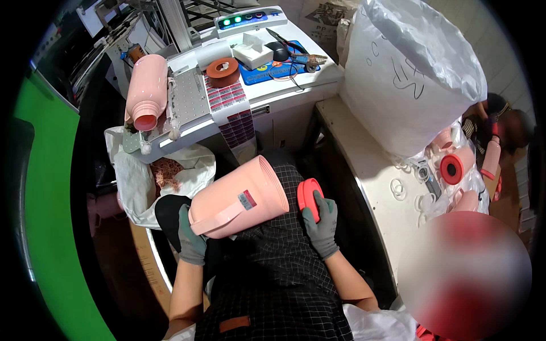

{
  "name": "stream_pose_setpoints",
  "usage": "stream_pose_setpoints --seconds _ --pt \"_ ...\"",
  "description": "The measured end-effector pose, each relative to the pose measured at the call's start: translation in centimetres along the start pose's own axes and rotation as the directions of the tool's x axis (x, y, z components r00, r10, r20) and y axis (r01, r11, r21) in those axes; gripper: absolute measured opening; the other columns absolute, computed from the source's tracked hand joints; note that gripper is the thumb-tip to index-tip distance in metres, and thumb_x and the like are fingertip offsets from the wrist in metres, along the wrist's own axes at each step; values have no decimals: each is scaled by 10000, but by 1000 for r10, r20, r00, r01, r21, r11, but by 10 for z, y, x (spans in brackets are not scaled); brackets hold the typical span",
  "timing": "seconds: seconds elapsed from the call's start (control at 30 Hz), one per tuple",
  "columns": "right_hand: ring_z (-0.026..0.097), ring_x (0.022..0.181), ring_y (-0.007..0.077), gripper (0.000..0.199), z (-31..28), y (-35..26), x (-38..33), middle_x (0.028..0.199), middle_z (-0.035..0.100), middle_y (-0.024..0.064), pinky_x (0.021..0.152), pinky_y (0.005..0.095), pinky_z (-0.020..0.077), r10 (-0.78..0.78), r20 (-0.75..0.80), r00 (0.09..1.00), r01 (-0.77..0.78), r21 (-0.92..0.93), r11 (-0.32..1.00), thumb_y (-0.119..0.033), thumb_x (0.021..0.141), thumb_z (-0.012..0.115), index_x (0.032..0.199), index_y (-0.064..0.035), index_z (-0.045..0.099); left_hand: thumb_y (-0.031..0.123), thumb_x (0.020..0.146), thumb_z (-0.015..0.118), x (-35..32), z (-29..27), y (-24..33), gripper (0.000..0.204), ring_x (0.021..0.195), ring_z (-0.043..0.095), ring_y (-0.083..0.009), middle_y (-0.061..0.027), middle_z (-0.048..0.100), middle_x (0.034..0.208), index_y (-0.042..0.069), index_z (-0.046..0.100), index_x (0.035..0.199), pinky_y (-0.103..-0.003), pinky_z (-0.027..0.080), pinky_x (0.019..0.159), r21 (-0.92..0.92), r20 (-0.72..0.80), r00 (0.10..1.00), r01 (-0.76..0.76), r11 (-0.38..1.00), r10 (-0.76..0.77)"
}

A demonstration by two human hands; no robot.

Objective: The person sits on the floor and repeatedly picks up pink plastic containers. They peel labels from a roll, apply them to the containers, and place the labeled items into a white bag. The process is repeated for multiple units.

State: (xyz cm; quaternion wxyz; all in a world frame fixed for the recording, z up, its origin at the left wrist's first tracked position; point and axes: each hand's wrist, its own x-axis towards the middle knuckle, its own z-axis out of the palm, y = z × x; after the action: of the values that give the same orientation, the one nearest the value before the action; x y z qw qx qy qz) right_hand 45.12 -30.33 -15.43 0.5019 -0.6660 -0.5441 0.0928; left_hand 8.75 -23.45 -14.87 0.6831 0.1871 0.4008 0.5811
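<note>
Across my lap lies a large pink plastic jug [244, 196] with a side handle and a small printed label, its threaded rim tilted up to the right. Wearing a grey-green glove, my left hand [190, 238] grips the jug near its base, beside the handle; some of its fingers are hidden behind the jug. Close to the rim, but apart from it, a round red ring-shaped lid [309, 199] is held on edge by my gloved right hand [322, 224]. Ahead on the left, a pink bottle body [149, 91] lies on the perforated metal plate of a machine, its neck toward me.
A roll of brown tape [222, 72], a tissue box [252, 54], a mouse and pliers [290, 45] sit on the white machine bench. A strip of labels [233, 113] hangs over its edge. Right stands a big white sack [409, 79] by white rings [398, 189] and pink bottles; another person works beyond.
</note>
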Motion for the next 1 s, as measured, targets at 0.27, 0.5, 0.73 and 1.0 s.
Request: stream_pose_setpoints --seconds 0.27,0.5,0.73,1.0 --pt "598 951 259 543 -34 -83 76 1032 599 129 856 345 500 -157 141 978 115 266 957 -102 802 752 1311 62 657 286 1127 406 -39 10 -17 422 1234 625 -240 -141 632 1384 22 493 1444 -366 499 1073 578 96 986 -168 799 138" --pt "599 963 287 549 -34 -92 54 1066 628 147 849 393 511 -475 91 875 422 338 841 -176 794 765 1287 49 673 200 1068 547 -35 0 -28 306 1148 642 -194 -101 670 1255 30 567 1322 -343 538 962 733 318 943 -313 604 103" --pt "583 944 273 499 -38 -98 37 1081 635 155 859 376 500 -366 117 923 305 355 884 -260 945 653 1307 84 642 441 1110 411 -50 21 -22 494 1109 660 -208 -88 700 1197 32 645 1259 -384 530 983 -18 48 995 92 996 -91" --pt "560 936 247 489 -40 -103 32 1065 619 148 832 355 481 -207 102 973 157 366 917 -249 977 597 1333 86 623 313 1098 450 -58 53 -4 339 849 612 -153 -43 657 903 21 615 1046 -310 509 831 724 -22 849 -351 595 527"
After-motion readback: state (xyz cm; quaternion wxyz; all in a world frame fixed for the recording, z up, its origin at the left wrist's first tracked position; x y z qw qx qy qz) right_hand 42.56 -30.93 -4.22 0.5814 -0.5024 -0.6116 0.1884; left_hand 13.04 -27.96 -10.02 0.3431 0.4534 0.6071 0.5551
